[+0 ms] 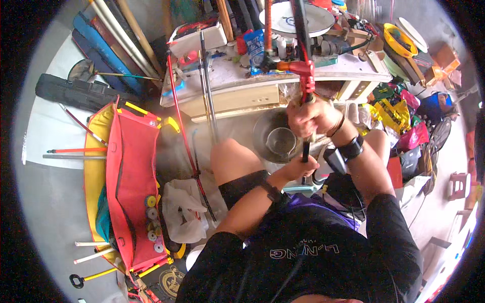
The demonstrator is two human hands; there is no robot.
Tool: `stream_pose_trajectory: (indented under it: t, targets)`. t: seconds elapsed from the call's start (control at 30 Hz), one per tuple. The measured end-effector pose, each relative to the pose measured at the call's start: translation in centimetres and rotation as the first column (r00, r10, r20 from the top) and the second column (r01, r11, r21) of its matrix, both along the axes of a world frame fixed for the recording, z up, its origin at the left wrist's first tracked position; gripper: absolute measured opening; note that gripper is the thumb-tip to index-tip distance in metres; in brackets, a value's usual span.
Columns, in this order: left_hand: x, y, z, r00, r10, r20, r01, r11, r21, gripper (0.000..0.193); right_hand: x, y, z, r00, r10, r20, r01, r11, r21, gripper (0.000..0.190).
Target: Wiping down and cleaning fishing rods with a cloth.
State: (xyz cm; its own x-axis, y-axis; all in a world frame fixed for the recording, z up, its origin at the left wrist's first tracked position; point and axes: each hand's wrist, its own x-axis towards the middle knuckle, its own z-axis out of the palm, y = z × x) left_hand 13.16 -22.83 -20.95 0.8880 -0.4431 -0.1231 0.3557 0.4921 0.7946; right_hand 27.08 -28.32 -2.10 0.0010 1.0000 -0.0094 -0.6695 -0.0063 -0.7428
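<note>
A long dark pole (299, 28) with a red metal fitting (306, 74) runs up the middle of the view, away from my body. My right hand (316, 116) is wrapped around it just below the fitting. Lower down, my left hand (299, 168) grips a thin black rod section (305, 151) in line with the pole; whether the two are joined is hidden by my right hand. A short side arm of the fitting reaches left towards an upright orange rod (268, 26). Beneath my hands stands a dark round basin (261, 140) with a smaller bowl (281, 142) inside.
A cluttered white table (227, 85) stands ahead, bearing an enamel basin (273, 22). A red rod (180, 113) and a dark rod (207, 75) lean there. Left lies a red and yellow bag (138, 163) beside a white plastic bag (185, 206). Plastic bags (394, 115) crowd the right.
</note>
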Motion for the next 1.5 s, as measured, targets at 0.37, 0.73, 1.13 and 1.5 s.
stream_pose_trajectory:
  t: [0.37, 0.73, 1.13, 1.5]
  targets:
    - [0.9, 2.3, -0.8, 0.975, 0.22, -0.044, -0.223, 0.972, -0.081, 0.014, -4.8, 0.6, -5.1, 0.801, -0.394, 0.45, 0.512, 0.841, -0.176, 0.018]
    - [-1.9, 4.2, 16.2, 0.272, 0.834, 0.48, -0.891, 0.407, -0.201, 0.045, -7.7, 3.0, -3.7, -0.204, -0.26, 0.944, 0.675, 0.661, 0.327, 0.027]
    - [-8.8, 9.3, 22.7, 0.296, 0.898, 0.325, -0.836, 0.408, -0.366, 0.049, -5.6, -0.6, -11.8, -0.126, -0.221, 0.967, 0.415, 0.874, 0.253, 0.025]
    - [-8.9, 11.2, 23.9, 0.314, 0.854, 0.415, -0.756, 0.489, -0.436, 0.045, -5.0, -2.0, -12.3, -0.148, -0.139, 0.979, 0.496, 0.846, 0.195, 0.017]
